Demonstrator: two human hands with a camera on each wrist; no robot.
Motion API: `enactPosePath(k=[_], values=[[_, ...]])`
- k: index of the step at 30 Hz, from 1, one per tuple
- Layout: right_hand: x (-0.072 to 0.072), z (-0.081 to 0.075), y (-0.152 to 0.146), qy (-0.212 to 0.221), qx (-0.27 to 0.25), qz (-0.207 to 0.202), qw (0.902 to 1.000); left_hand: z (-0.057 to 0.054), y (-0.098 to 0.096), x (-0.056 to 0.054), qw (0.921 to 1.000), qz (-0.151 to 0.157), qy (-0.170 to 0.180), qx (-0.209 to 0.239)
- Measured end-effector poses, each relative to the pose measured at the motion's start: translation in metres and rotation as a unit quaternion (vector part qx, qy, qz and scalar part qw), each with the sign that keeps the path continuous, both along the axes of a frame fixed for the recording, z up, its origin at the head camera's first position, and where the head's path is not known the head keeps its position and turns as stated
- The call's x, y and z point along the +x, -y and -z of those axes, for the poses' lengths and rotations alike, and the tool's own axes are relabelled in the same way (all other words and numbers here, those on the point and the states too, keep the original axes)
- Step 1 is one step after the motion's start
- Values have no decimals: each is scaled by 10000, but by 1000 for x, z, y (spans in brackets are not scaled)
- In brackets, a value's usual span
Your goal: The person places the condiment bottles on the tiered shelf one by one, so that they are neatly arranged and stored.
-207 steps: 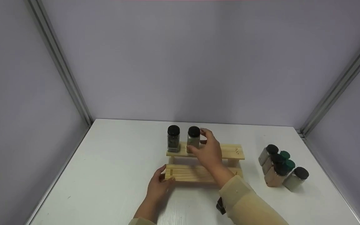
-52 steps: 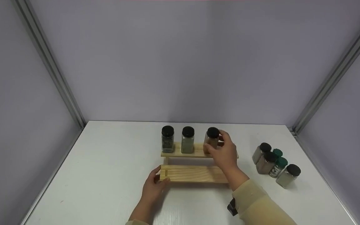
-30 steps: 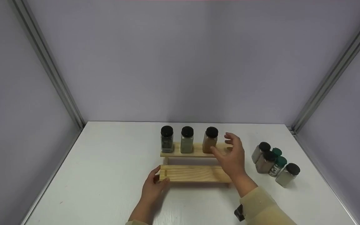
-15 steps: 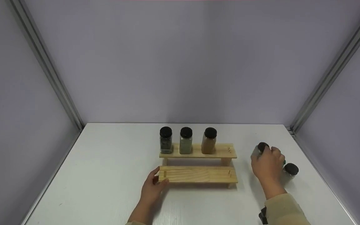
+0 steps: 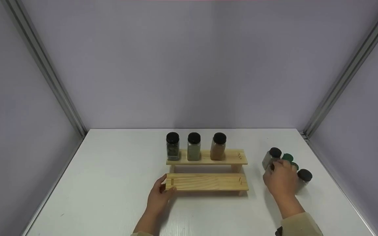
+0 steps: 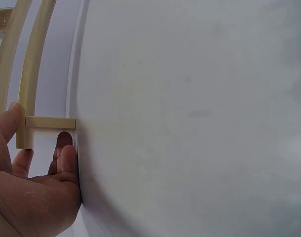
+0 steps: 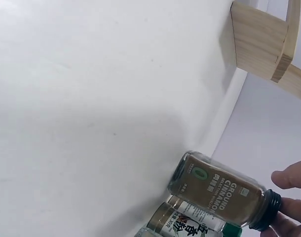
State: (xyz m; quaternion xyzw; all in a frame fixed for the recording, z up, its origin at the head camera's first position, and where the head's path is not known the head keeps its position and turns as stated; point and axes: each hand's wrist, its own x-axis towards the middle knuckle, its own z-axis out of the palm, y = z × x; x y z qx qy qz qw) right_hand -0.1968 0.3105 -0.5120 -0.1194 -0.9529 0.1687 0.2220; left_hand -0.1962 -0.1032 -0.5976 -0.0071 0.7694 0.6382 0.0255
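A two-tier wooden spice rack (image 5: 207,182) stands on the white table. My left hand (image 5: 158,199) holds the left end of its lower board, thumb on top and fingers around the end; the left wrist view shows this hand (image 6: 39,192) by the rack's leg (image 6: 51,123). On the upper board stand three black-capped jars: dark herb (image 5: 173,146), pale green (image 5: 194,147), brown (image 5: 218,147). At right, my right hand (image 5: 281,180) grips the cap of a ground cinnamon jar (image 7: 219,190), mostly hidden by the hand in the head view.
Around the right hand stand a black-capped jar (image 5: 271,158) behind, another (image 5: 304,177) to the right, and green-capped jars (image 5: 287,157) between. A lettered green-capped jar (image 7: 182,222) sits beside the cinnamon. A grey wall (image 5: 192,65) rises behind the table.
My right hand has set the brown jar third on the upper board, let go of it, and moved right to the cinnamon jar. My left hand has stayed on the rack.
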Motion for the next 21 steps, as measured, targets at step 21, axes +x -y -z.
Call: enactPosePath(k=[21], values=[[18, 56, -14, 211, -3365, -163, 9413, 1, -2, 0, 9997, -170, 107, -144]])
